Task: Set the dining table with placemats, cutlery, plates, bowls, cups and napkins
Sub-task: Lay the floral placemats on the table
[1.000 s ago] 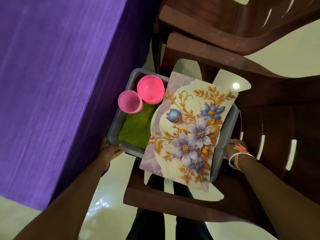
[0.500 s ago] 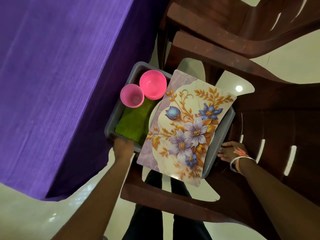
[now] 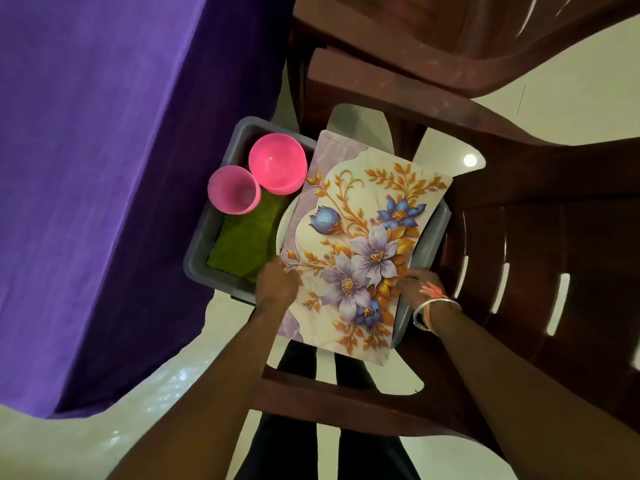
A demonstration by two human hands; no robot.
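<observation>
Both hands have moved from the grey tub (image 3: pixel 197 261) onto the floral placemat (image 3: pixel 360 244): left hand (image 3: pixel 277 284) and right hand (image 3: pixel 420 287), fingers gripping its near edges.

No text, label, brand or number can be read; only a flower pattern is printed on the placemat (image 3: pixel 360 244)

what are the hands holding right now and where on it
Both hands are on the floral placemat: the left hand at its left long edge, the right hand at its right long edge, both towards the near end. Whether they grip it yet cannot be told.
</observation>
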